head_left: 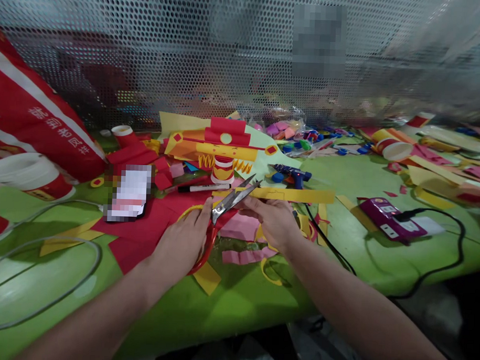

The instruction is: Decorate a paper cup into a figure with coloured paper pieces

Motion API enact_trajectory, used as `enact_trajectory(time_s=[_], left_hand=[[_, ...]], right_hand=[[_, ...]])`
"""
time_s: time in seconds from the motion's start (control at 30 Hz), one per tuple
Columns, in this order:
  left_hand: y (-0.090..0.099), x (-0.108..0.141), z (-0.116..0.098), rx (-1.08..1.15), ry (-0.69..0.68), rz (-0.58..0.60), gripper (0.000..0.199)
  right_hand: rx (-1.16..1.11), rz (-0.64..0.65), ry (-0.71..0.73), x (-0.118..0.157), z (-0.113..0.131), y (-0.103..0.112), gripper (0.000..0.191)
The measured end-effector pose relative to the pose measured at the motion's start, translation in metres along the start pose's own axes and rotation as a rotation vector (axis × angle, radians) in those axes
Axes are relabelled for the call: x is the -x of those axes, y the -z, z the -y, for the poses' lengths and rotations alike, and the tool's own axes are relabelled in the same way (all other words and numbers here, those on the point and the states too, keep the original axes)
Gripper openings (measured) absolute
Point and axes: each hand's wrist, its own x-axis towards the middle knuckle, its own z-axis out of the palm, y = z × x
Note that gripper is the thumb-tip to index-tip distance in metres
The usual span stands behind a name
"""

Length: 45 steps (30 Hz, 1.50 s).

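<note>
Head view. Green table (160,324) crowded. Upper left: red printed bag (49,115), leaning; below it, white-rimmed paper cups (31,175) lying at the left edge. Left of centre: smartphone (131,194), screen pixelated, on red paper (156,214); pale cable (97,259) looped lower left. Upper middle: paper figure (221,149) with red hat and yellow face, above a red-and-yellow paper cup (223,171). Right of it, blue glue gun (291,174); farther right, purple power strip (392,219) with a black cord plugged in. Marker (204,187) just left of the blades; pink crepe paper (247,255) and scraps crowd the space beneath and between the hands.

Left hand (185,241) comes from lower left, back upward, fingers closed around the scissors (233,199) handles. Right hand (276,220) reaches from lower right, thumb and fingers pinching a yellow paper strip (308,196).

Scissors at frame centre: red and yellow handles, silver blades slightly parted, pointing up and right across the strip. Strip long, narrow, nearly level, extending right past the hand; whether the blades have bitten into it, cannot tell.
</note>
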Motion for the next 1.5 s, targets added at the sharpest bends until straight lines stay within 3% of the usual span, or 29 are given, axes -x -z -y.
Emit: enact_trajectory(time_s=[0.33, 0.6, 0.83, 1.33, 1.5], left_hand=[[0.007, 0.003, -0.009, 0.204, 0.015, -0.003, 0.055], [0.007, 0.005, -0.012, 0.318, 0.01, 0.003, 0.048], [0.006, 0.005, -0.013, 0.354, -0.03, -0.019, 0.047], [0.007, 0.008, -0.013, 0.4, 0.008, 0.058, 0.049], [-0.004, 0.007, -0.012, 0.699, 0.077, -0.019, 0.035]], right_hand=[[-0.018, -0.024, 0.164, 0.002, -0.01, -0.009, 0.007], [0.09, -0.07, 0.257, -0.002, -0.021, -0.003, 0.018], [0.118, 0.012, 0.414, 0.0, -0.017, -0.005, 0.017], [0.114, -0.02, 0.404, 0.0, -0.016, -0.005, 0.016], [0.044, -0.046, 0.368, 0.0, -0.016, -0.005, 0.013]])
